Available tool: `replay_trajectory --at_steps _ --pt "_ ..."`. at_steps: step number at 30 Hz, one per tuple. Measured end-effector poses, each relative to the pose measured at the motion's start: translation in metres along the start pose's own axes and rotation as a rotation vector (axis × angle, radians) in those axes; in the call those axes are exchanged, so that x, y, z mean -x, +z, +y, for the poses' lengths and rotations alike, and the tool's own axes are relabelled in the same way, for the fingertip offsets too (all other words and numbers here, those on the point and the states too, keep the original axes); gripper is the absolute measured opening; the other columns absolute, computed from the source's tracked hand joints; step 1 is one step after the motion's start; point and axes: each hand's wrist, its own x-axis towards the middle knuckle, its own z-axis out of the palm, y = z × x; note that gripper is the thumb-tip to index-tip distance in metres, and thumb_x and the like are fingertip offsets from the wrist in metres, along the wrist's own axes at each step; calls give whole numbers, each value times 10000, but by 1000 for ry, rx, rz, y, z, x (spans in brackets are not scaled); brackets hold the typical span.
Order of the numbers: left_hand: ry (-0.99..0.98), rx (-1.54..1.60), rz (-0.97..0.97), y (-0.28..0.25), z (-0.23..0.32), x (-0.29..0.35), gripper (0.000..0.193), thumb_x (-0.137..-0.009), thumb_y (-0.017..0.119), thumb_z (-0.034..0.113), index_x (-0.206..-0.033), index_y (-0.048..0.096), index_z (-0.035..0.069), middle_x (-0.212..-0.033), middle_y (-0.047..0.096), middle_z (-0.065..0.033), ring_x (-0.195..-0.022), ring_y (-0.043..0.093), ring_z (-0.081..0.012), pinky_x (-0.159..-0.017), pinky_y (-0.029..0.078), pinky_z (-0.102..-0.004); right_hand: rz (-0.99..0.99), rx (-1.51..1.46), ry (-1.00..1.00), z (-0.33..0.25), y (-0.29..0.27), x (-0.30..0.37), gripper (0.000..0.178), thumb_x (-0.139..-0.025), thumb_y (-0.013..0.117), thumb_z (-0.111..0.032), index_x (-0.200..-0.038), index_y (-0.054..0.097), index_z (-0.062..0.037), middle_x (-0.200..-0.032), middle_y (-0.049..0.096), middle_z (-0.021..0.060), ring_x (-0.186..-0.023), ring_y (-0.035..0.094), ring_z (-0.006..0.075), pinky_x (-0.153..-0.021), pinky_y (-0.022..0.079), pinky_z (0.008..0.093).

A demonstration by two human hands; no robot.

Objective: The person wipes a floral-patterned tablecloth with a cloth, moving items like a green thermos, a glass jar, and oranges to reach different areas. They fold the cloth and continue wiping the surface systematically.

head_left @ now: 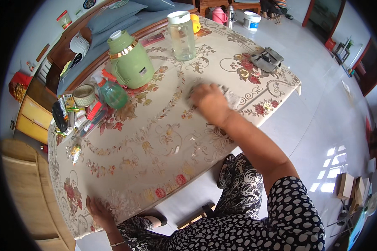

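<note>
Cloth [233, 100], patterned grey-white, lies on the patterned tablecloth [155, 121], toward the table's right side, under the right hand [213, 104]. That hand is palm-down, fingers bent over it; blur, so can't tell if clamped or just pressing. Left hand [99, 212] rests at the near-left table edge, fingers loosely extended, nothing seen in it. Cloth looks light, soft, floppy, not fragile; likely slides easily. Best hold: bunched middle, spread fingers on top.
</note>
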Motion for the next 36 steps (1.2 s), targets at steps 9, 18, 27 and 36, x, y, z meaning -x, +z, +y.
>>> replay_trajectory --at_steps 9,18,27,36 --pt "299 -464 -499 -34 35 -48 95 -828 590 134 -806 580 42 -874 586 -125 -843 598 -314 -737 495 -434 654 -453 -214 -50 -50 45 199 -709 574 -116 -893 615 -53 -927 585 75 -948 532 235 -834 405 378" --pt "540 -310 -730 -29 111 -97 276 -859 615 202 -1073 603 29 -1005 631 -169 -929 615 -352 -792 503 -428 -373 -1008 -881 -180 -23 156 98 -765 588 -152 -787 608 -58 -776 608 93 -733 633 290 -606 500 402" --pt "695 613 -652 83 385 -105 660 -793 702 158 -1380 411 78 -1440 346 -186 -1344 316 -348 -1094 300 -428 -312 -739 -835 -188 62 170 100 -733 613 -123 -730 626 -24 -766 640 109 -728 642 295 -621 511 397" --pt "812 710 -419 217 477 -140 501 -796 704 358 -1152 558 36 -1213 530 -186 -1121 488 -382 -944 405 -481 -232 -985 -750 -144 24 166 226 -766 611 -240 -777 620 -14 -780 597 106 -767 612 278 -693 495 386"
